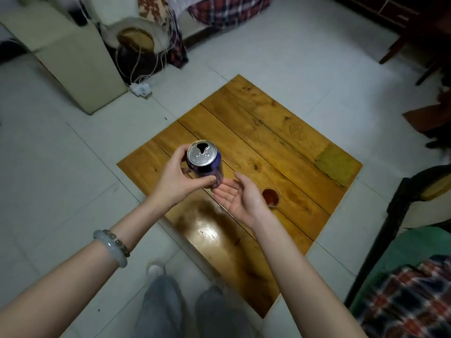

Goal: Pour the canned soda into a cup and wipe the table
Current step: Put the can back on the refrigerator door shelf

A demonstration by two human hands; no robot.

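Note:
A dark blue soda can (203, 161) with its tab hole open is held upright above the low wooden table (268, 132). My left hand (175, 178) grips the can round its side. My right hand (238, 198) lies palm up just right of the can, fingers relaxed, their tips near the can's base. A small clear cup (271, 196) holding brown soda stands on the table right of my right hand. A yellow-green cloth (336, 164) lies flat near the table's right corner.
White tiled floor (61, 167) surrounds the table. A beige box (73, 59) and a dark jar (139, 50) with cords stand at the back left. A dark chair frame (395, 215) with green and plaid fabric is at the right. My legs (185, 311) are below.

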